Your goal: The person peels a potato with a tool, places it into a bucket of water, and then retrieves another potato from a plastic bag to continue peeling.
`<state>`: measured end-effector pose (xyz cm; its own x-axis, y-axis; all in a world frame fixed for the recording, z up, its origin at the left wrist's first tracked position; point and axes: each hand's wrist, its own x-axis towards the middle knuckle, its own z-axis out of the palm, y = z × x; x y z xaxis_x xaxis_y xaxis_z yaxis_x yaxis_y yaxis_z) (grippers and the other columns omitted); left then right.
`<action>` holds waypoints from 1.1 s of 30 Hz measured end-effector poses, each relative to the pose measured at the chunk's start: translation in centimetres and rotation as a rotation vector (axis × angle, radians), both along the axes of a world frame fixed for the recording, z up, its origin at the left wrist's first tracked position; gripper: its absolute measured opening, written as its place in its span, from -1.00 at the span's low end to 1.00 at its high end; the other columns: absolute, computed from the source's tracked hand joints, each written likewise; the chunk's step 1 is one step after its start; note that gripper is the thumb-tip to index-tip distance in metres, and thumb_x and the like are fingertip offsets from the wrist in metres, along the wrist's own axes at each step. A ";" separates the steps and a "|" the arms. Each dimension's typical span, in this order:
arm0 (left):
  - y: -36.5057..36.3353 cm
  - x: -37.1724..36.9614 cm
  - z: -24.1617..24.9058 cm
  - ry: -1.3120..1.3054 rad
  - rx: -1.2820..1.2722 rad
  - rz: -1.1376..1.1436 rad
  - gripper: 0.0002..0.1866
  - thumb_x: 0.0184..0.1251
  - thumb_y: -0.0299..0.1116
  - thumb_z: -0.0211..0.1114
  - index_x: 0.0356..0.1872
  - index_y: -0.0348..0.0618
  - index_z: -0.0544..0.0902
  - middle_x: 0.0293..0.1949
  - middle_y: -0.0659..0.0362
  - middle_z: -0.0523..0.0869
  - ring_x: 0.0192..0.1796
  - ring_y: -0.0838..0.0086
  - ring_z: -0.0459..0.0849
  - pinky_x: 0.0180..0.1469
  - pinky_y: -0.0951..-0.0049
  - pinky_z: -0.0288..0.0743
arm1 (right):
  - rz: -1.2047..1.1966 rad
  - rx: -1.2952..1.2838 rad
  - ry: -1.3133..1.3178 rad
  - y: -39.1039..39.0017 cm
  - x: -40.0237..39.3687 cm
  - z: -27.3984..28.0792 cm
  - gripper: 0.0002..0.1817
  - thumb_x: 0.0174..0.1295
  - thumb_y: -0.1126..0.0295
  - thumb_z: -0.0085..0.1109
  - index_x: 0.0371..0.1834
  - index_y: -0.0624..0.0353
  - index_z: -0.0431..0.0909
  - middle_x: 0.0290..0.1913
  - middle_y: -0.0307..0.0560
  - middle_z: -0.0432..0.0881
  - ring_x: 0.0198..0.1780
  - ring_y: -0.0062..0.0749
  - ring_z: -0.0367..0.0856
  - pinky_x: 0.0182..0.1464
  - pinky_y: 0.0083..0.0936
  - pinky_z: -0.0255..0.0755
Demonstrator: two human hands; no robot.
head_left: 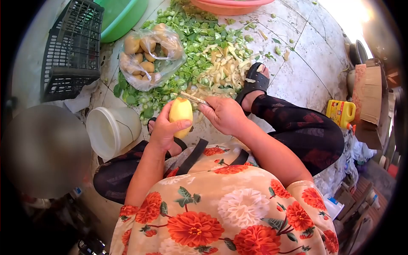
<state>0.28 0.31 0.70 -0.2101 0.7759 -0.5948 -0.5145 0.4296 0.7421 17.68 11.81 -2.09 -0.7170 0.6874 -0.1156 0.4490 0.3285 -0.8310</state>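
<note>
L hand [162, 130] holds potato [180, 114], R hand [226, 114] holds peeler [194, 98] by potato's top. Prob. peeling; next scrape needs steady hold.

A peeled potato [180, 117] shows pale yellow before a peach blouse [225, 208], floral in red and white; beyond the potato lie bright-green vegetable trimmings [196, 36], cream-and-tan peelings [225, 67] and a pink basin [231, 5], to its left a white bucket [114, 132], to its right a black, dark-red-printed legging [304, 134].
</note>
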 end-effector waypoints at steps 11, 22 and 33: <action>-0.7 -0.7 0.3 0.206 0.003 -0.181 -0.17 -0.28 -0.48 0.60 0.20 -0.25 0.46 -0.08 0.22 0.62 -0.06 0.49 0.60 0.02 0.45 0.53 | 0.111 0.026 -0.219 -0.4 0.4 -2.1 -0.62 0.34 0.06 0.05 -0.38 0.18 0.57 -0.46 0.11 0.65 -0.35 0.15 0.64 -0.24 0.00 0.48; -0.6 -0.6 -0.7 0.840 0.009 -0.199 -0.24 -0.21 -0.56 0.54 0.18 -0.23 0.47 -0.02 0.22 0.61 -0.02 0.54 0.59 0.04 0.50 0.53 | 0.087 0.019 -0.070 -1.5 -0.1 2.2 -0.63 0.41 0.09 0.00 -0.40 0.18 0.47 -0.51 0.15 0.59 -0.36 0.17 0.60 -0.28 -0.03 0.46; -0.7 0.3 0.1 1.213 -0.019 -0.228 -0.31 -0.21 -0.46 0.49 0.10 -0.21 0.47 -0.01 0.10 0.62 0.01 0.38 0.62 0.08 0.39 0.52 | -0.008 0.011 -0.253 -0.8 -0.4 -0.7 -0.62 0.38 0.07 0.01 -0.33 0.20 0.56 -0.44 0.18 0.65 -0.38 0.17 0.64 -0.28 0.00 0.49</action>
